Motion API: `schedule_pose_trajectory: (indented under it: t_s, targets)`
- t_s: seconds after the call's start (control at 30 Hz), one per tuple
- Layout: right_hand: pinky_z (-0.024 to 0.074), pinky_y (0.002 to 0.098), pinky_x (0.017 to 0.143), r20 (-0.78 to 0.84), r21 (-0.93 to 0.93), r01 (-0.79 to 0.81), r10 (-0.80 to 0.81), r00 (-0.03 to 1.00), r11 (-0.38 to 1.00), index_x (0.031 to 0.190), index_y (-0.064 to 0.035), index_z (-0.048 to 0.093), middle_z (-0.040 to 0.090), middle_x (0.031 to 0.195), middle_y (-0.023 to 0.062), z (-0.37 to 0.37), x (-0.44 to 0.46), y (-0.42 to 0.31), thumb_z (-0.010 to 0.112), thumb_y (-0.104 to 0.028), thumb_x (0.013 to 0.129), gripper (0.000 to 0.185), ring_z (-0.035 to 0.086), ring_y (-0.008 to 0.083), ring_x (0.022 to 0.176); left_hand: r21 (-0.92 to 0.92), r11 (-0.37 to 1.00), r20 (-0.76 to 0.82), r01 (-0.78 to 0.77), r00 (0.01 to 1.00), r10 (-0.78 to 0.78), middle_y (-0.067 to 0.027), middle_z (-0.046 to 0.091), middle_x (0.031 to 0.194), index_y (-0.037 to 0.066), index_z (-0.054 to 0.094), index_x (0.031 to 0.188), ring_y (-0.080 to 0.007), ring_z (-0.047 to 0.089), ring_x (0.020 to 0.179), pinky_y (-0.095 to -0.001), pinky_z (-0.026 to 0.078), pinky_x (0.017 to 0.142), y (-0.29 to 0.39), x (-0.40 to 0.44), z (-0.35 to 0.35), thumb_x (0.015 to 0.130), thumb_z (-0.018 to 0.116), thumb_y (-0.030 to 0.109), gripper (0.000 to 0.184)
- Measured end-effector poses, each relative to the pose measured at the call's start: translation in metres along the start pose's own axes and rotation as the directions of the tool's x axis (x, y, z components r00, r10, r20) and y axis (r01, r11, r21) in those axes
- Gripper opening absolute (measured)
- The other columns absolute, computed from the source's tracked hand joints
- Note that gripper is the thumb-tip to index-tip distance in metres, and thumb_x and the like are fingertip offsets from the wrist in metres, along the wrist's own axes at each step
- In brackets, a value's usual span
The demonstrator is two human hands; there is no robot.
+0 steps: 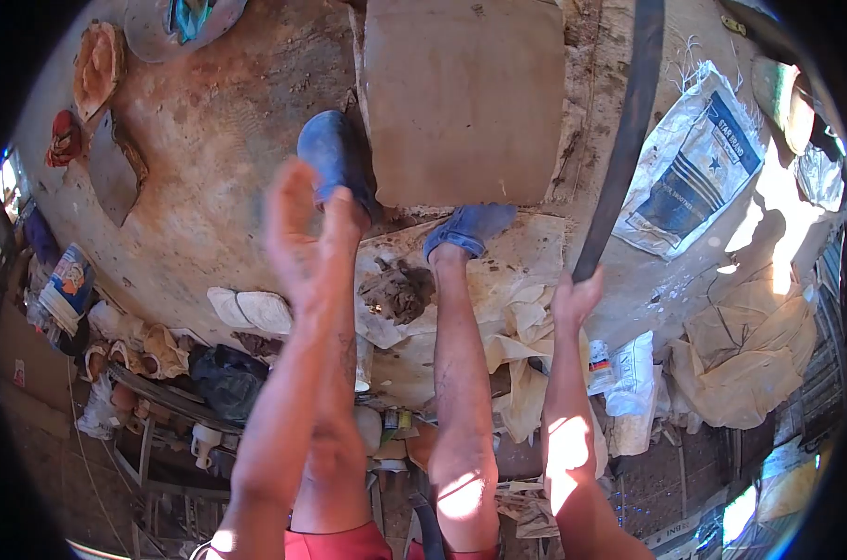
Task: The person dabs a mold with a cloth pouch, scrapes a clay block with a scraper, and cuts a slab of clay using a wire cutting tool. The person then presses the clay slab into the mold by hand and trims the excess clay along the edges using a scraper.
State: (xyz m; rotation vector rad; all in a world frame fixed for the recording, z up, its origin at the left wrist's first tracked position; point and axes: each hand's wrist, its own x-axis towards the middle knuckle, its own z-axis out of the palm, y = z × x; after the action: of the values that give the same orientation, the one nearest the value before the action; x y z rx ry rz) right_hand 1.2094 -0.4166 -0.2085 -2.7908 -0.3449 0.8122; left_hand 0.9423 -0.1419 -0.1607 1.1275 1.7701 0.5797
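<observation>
My right hand (576, 297) grips the lower end of a long dark flat bar (624, 140), which runs up past the top of the view. My left hand (304, 219) is raised near my left shoe (330, 149); it is blurred, with thumb and fingers apart and nothing in them. A smooth brown rectangular slab (465, 103), apparently wet clay, lies flat beyond my feet. Between my legs sits a rough dark lump (397, 291) that looks like clay. My right shoe (470, 231) is close to the slab's near edge.
A white and blue printed sack (694, 173) lies right of the bar. Crumpled tan sheeting (746, 350) is farther right. A folded pale cloth (251, 310) and a grey angular piece (115, 168) lie at left. A clear basin (181, 28) stands at the upper left.
</observation>
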Motion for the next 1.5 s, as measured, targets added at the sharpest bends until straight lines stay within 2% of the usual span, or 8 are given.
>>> schedule_pose_trajectory:
  t_s: [0.13,0.33,0.47,0.87,1.23,1.3,1.37,1.5]
  targets:
    - [0.0469,0.0479,0.103,-0.14,-0.171,0.073,-0.098,0.985,0.983,0.125,0.0065,0.057,0.064,0.112,0.0282,0.055,0.081,0.003,0.075,-0.007,0.075,0.054,0.062,0.0449,0.113,-0.462,0.443,0.291,0.768,0.603,-0.742,-0.009,0.066,0.123,0.003,0.054,0.139,-0.0255,0.063,0.117,-0.0398,0.048,0.105,-0.077,-0.046,0.052,0.091,0.076,0.006,0.053]
    - [0.0437,0.0513,0.109,-0.255,-0.212,0.176,-0.228,0.94,0.961,0.143,0.0091,0.05,0.062,0.13,0.0323,0.08,0.064,-0.05,0.069,-0.025,0.095,0.062,0.059,0.0467,0.125,-0.771,0.112,0.396,0.627,0.609,-0.688,-0.0154,0.051,0.142,0.005,0.044,0.142,-0.035,0.048,0.135,-0.0516,0.039,0.116,-0.083,-0.055,0.102,0.099,0.065,0.019,0.05]
    - [0.0459,0.0509,0.108,0.119,0.507,-0.111,0.058,0.991,0.855,0.144,0.0087,0.051,0.061,0.137,0.0326,0.093,0.019,-0.101,0.064,-0.029,0.101,0.058,0.06,0.0422,0.129,-0.818,-0.027,0.423,0.574,0.57,-0.705,-0.0213,0.037,0.156,-0.001,0.038,0.145,-0.0402,0.037,0.148,-0.0558,0.031,0.125,-0.077,-0.047,0.11,0.101,0.059,0.018,0.053]
    - [0.0562,0.0344,0.083,0.054,0.697,-0.37,0.47,0.881,0.614,0.13,0.0074,0.06,0.072,0.113,0.0136,0.073,-0.01,-0.189,0.075,-0.009,0.092,0.044,0.07,0.0247,0.093,-0.517,0.166,0.146,0.84,0.278,-0.95,-0.0061,0.062,0.114,0.015,0.049,0.125,-0.0229,0.064,0.093,-0.038,0.053,0.074,-0.029,-0.038,0.107,0.092,0.083,0.02,0.047]
    - [0.0397,0.0411,0.116,-0.002,0.793,-0.354,0.583,0.812,0.495,0.153,0.0059,0.03,0.048,0.15,0.0228,0.089,-0.048,-0.271,0.066,0.005,0.094,0.069,0.053,0.0315,0.135,0.036,0.32,0.45,0.947,0.27,-0.851,-0.0119,0.069,0.096,0.002,0.061,0.109,-0.0256,0.07,0.085,-0.0378,0.058,0.073,-0.018,0.006,0.031,0.088,0.085,0.026,0.039]
    - [0.0401,0.0414,0.116,-0.068,0.793,-0.298,0.564,0.823,0.531,0.152,0.0065,0.031,0.05,0.148,0.0233,0.088,-0.049,-0.275,0.066,0.005,0.094,0.068,0.054,0.0322,0.134,0.408,0.383,0.321,0.829,0.263,-0.91,-0.0106,0.072,0.091,0.004,0.066,0.102,-0.0278,0.07,0.084,-0.0414,0.058,0.079,0.019,0.02,0.007,0.087,0.085,0.031,0.036]
    - [0.0406,0.0416,0.116,-0.124,0.78,-0.252,0.536,0.835,0.573,0.151,0.0071,0.032,0.051,0.147,0.0238,0.076,-0.054,-0.288,0.066,0.004,0.094,0.066,0.055,0.0328,0.133,0.649,0.749,0.475,-0.135,0.841,-0.259,-0.0177,0.073,0.112,0.003,0.066,0.122,-0.0377,0.071,0.103,-0.046,0.055,0.092,0.06,0.026,-0.016,0.079,0.087,0.031,0.056]
    - [0.0428,0.0431,0.114,-0.167,0.695,-0.239,0.475,0.864,0.679,0.148,0.0084,0.036,0.055,0.142,0.0265,0.03,-0.066,-0.342,0.065,0.004,0.093,0.062,0.058,0.0359,0.13,0.247,0.517,0.766,-0.82,0.492,0.414,-0.0215,0.053,0.152,0.011,0.048,0.152,-0.0441,0.057,0.131,-0.0537,0.052,0.098,0.097,0.051,0.011,0.074,0.086,0.022,0.088]
